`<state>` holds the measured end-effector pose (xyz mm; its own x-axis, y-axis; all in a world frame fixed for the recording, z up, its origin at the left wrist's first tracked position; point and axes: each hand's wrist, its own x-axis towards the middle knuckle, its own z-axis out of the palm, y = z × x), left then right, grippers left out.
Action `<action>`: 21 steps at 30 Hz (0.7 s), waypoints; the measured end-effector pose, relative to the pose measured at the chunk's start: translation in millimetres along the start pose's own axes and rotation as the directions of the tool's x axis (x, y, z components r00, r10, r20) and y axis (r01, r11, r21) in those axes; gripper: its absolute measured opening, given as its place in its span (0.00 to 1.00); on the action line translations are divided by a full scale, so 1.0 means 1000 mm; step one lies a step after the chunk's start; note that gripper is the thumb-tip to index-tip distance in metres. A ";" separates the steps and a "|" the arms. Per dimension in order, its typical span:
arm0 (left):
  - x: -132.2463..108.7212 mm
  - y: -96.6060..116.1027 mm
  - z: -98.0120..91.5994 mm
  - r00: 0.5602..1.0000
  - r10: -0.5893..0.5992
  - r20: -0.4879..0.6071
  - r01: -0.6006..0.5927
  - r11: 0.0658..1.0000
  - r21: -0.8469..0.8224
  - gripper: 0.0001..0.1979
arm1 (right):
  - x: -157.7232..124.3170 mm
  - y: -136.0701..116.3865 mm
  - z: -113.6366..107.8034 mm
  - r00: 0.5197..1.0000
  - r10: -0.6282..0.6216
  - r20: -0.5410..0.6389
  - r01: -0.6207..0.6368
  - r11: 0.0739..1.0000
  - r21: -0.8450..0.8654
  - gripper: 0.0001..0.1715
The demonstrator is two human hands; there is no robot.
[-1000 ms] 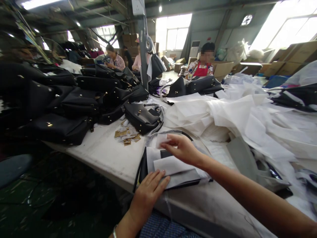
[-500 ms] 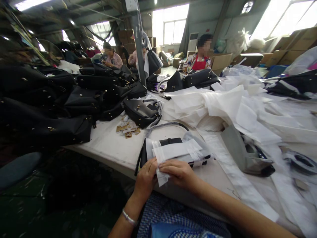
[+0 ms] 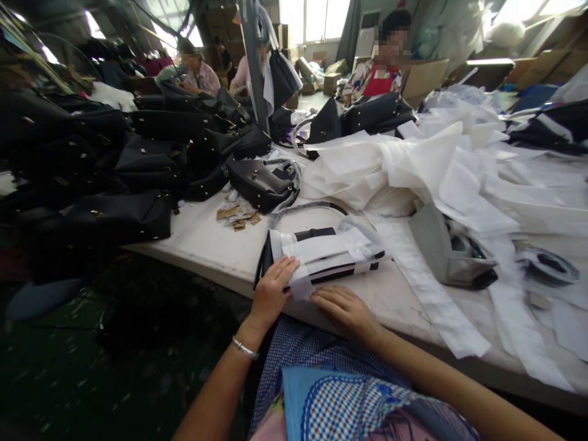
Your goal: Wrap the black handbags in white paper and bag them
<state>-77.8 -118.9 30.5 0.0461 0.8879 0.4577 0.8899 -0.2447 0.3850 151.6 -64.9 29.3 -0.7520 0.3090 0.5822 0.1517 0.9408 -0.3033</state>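
Note:
A black handbag (image 3: 333,280) lies in front of me, partly wrapped in white sheet (image 3: 321,246). A translucent white strip (image 3: 301,286) runs down over its left end and hangs past its near edge. My left hand (image 3: 274,286) grips the bag's near left corner beside the strip, fingers on top and thumb lower down. My right hand (image 3: 346,310) is at the table's front edge, just right of the strip's lower end, fingers stretched out and holding nothing. The bag's covered handle (image 3: 312,207) arches behind it.
Another black handbag (image 3: 261,184) sits behind, by small tan packets (image 3: 236,214). Black bags (image 3: 105,214) pile up on the left. White sheets (image 3: 413,162), a grey tape dispenser (image 3: 443,251) and a tape roll (image 3: 549,266) lie right. A person in red (image 3: 381,82) is across the table.
My right hand has come off the strip and moved slightly right. The strip's lower end now lies closer against the bag. My left hand stays at the bag's corner. The view has tilted down.

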 end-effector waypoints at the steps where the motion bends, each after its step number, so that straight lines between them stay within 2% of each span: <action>1: 0.000 0.000 0.000 1.000 -0.002 0.004 0.002 1.000 -0.001 0.29 | -0.003 -0.003 0.007 0.999 0.016 0.039 -0.014 0.998 -0.053 0.24; 4: 0.000 -0.001 0.000 1.000 0.009 -0.009 -0.009 1.000 0.004 0.29 | -0.002 -0.007 0.031 0.993 0.075 0.091 -0.058 0.983 -0.175 0.27; 8: 0.000 -0.002 0.000 1.000 0.014 -0.006 -0.014 1.000 -0.005 0.29 | 0.004 -0.009 0.050 0.991 0.120 0.059 -0.103 0.967 -0.232 0.27; 17: 0.002 -0.001 0.000 1.000 0.005 -0.001 -0.005 1.000 0.010 0.30 | 0.003 -0.011 0.045 0.980 0.195 -0.042 -0.199 0.971 -0.132 0.19; 21: 0.002 -0.001 -0.001 1.000 0.005 0.002 -0.005 1.000 0.017 0.31 | 0.009 -0.010 0.047 0.981 0.171 -0.087 -0.179 0.980 -0.090 0.16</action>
<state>-79.2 -117.5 31.6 0.0512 0.8874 0.4582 0.8971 -0.2425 0.3694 112.7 -78.1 2.3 -0.6566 0.4761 0.5850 0.3410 0.8792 -0.3329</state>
